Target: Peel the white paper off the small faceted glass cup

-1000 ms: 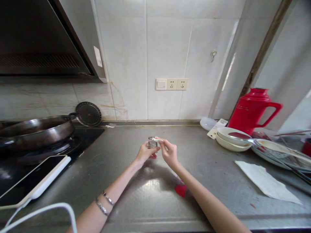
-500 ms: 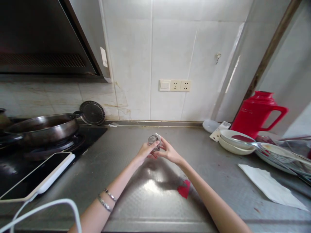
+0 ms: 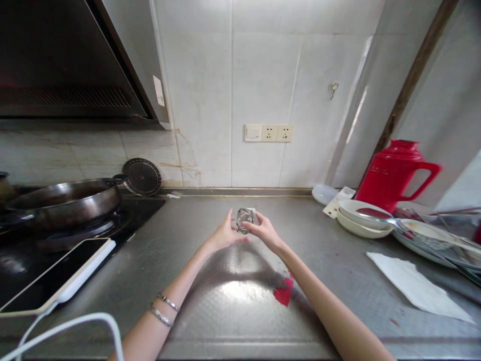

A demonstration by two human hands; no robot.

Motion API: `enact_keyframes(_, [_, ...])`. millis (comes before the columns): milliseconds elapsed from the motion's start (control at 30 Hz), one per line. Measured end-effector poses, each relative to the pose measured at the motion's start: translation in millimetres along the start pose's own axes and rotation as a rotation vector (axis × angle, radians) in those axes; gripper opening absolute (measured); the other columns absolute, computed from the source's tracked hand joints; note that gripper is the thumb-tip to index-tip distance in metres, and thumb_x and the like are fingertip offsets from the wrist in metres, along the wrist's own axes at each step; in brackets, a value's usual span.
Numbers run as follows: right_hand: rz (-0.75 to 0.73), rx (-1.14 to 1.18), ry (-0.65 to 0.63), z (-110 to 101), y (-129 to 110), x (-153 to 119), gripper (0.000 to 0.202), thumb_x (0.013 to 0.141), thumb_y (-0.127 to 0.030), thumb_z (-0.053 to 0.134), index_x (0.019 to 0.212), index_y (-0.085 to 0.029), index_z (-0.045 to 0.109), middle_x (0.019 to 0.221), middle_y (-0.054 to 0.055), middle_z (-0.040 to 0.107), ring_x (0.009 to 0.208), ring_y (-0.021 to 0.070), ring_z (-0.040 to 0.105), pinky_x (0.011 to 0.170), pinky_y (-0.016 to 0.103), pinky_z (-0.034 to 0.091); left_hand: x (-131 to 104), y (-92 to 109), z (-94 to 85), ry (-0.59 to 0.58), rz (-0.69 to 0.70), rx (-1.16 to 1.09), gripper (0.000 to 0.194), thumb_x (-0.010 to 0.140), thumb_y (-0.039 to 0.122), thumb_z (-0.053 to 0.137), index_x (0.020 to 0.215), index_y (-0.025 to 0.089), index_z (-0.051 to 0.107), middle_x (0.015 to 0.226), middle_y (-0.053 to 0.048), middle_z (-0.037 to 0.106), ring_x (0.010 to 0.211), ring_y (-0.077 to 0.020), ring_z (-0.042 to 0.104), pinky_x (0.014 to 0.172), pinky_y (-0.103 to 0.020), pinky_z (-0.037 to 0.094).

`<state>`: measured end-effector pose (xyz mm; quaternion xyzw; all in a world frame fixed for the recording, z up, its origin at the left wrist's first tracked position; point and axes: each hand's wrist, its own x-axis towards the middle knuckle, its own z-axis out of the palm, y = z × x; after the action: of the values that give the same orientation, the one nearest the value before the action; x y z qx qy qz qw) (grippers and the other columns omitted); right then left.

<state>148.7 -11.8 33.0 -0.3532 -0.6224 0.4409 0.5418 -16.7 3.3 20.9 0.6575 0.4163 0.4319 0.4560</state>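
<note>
A small, clear, faceted glass [image 3: 244,217] is held above the steel counter by my right hand [image 3: 266,231], thumb across its near side and fingers behind. A scrap of something white [image 3: 253,212] shows between the glass and those fingers; it looks like tissue, but most of it is hidden. My left hand [image 3: 224,232] is just left of the glass, fingers spread and thumb apart. Whether a left fingertip touches the glass I cannot tell.
A red patch [image 3: 283,292] marks the steel counter [image 3: 210,321]. A white paper napkin [image 3: 417,286], stacked bowls [image 3: 363,229] and a red thermos jug [image 3: 391,175] are at right. At left are a phone [image 3: 56,276] with a white cable [image 3: 71,318] and a pan [image 3: 67,203] on the stove.
My left hand has let go of the glass and spread its fingers. The glass has shifted slightly right and is now in my right hand's grip.
</note>
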Motion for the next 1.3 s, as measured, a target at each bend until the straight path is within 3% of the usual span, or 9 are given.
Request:
enact_keyframes(67, [0.017, 0.007, -0.022, 3, 0, -1, 0.046, 0.072, -0.040, 0.070, 0.110, -0.015, 0.061, 0.104, 0.007, 0.068, 0.089, 0.0205, 0.066, 0.079, 0.034, 0.054, 0, -5, 3.4, 0.024, 0.132, 0.062, 0.128, 0.038, 0.033, 0.091, 0.144, 0.018, 0.021, 0.137, -0.022, 0.044, 0.107, -0.0265, 0.059, 0.085, -0.035, 0.050])
enact_keyframes(167, [0.012, -0.031, -0.035, 8, 0, -4, 0.046, 0.070, -0.040, 0.072, 0.108, -0.015, 0.063, 0.101, 0.007, 0.069, 0.089, 0.0202, 0.065, 0.081, 0.033, 0.052, -1, -7, 7.8, 0.033, 0.238, 0.148, 0.109, 0.046, 0.035, 0.088, 0.137, 0.018, 0.031, 0.127, -0.016, 0.055, 0.110, -0.0262, 0.057, 0.093, -0.037, 0.046])
enact_keyframes(367, [0.076, 0.125, -0.096, 8, 0, -3, 0.045, 0.081, -0.049, 0.059, 0.115, -0.020, 0.059, 0.112, 0.008, 0.066, 0.092, 0.0198, 0.066, 0.073, 0.029, 0.054, -7, -1, 12.2, 0.132, 0.262, 0.215, 0.079, 0.057, 0.033, 0.082, 0.123, 0.020, 0.040, 0.106, -0.008, 0.066, 0.091, -0.0221, 0.064, 0.081, -0.033, 0.049])
enact_keyframes(500, [0.091, 0.056, 0.030, 3, 4, 3, 0.041, 0.087, -0.052, 0.046, 0.109, -0.022, 0.064, 0.111, 0.007, 0.066, 0.096, 0.0206, 0.064, 0.067, 0.028, 0.053, -10, 0, 16.5, 0.150, 0.288, 0.238, 0.080, 0.058, 0.029, 0.080, 0.125, 0.019, 0.036, 0.105, -0.008, 0.065, 0.090, -0.0212, 0.064, 0.080, -0.032, 0.049])
enact_keyframes(733, [-0.268, -0.401, 0.199, 4, 3, 0, 0.039, 0.091, -0.044, 0.044, 0.089, -0.017, 0.072, 0.079, 0.005, 0.072, 0.077, 0.0192, 0.066, 0.070, 0.028, 0.052, -13, -9, 23.8, 0.151, 0.307, 0.210, 0.082, 0.053, 0.024, 0.080, 0.124, 0.021, 0.040, 0.115, -0.009, 0.061, 0.104, -0.0246, 0.061, 0.090, -0.036, 0.046])
enact_keyframes(1000, [-0.696, -0.667, 0.032, 6, -5, -14, 0.029, 0.094, -0.026, 0.040, 0.108, -0.022, 0.065, 0.109, 0.009, 0.069, 0.106, 0.0211, 0.062, 0.092, 0.037, 0.050, -13, -12, 25.8, 0.135, 0.317, 0.197, 0.077, 0.056, 0.021, 0.077, 0.122, 0.019, 0.037, 0.115, -0.011, 0.059, 0.096, -0.0222, 0.062, 0.084, -0.034, 0.048])
enact_keyframes(1100, [-0.645, -0.643, 0.083, 4, -5, -13, 0.030, 0.094, -0.029, 0.039, 0.103, -0.022, 0.067, 0.101, 0.008, 0.071, 0.098, 0.0207, 0.066, 0.086, 0.034, 0.052, -15, -12, 30.5, 0.137, 0.317, 0.154, 0.078, 0.056, 0.020, 0.076, 0.123, 0.018, 0.037, 0.111, -0.009, 0.060, 0.091, -0.0200, 0.062, 0.080, -0.032, 0.049])
enact_keyframes(1233, [-0.381, -0.590, 0.254, 5, -4, -10, 0.041, 0.095, -0.038, 0.038, 0.085, -0.018, 0.073, 0.063, 0.002, 0.069, 0.057, 0.0154, 0.064, 0.055, 0.022, 0.050, -17, -13, 34.5, 0.138, 0.325, 0.148, 0.081, 0.054, 0.017, 0.077, 0.125, 0.018, 0.038, 0.118, -0.011, 0.057, 0.097, -0.0217, 0.060, 0.085, -0.033, 0.048])
enact_keyframes(1300, [-0.352, -0.574, 0.254, 6, -5, -10, 0.042, 0.094, -0.039, 0.039, 0.085, -0.017, 0.073, 0.064, 0.002, 0.069, 0.057, 0.0155, 0.064, 0.054, 0.022, 0.050, -17, -12, 34.5, 0.125, 0.322, 0.154, 0.081, 0.054, 0.016, 0.076, 0.126, 0.018, 0.038, 0.117, -0.011, 0.058, 0.097, -0.0219, 0.060, 0.085, -0.034, 0.048])
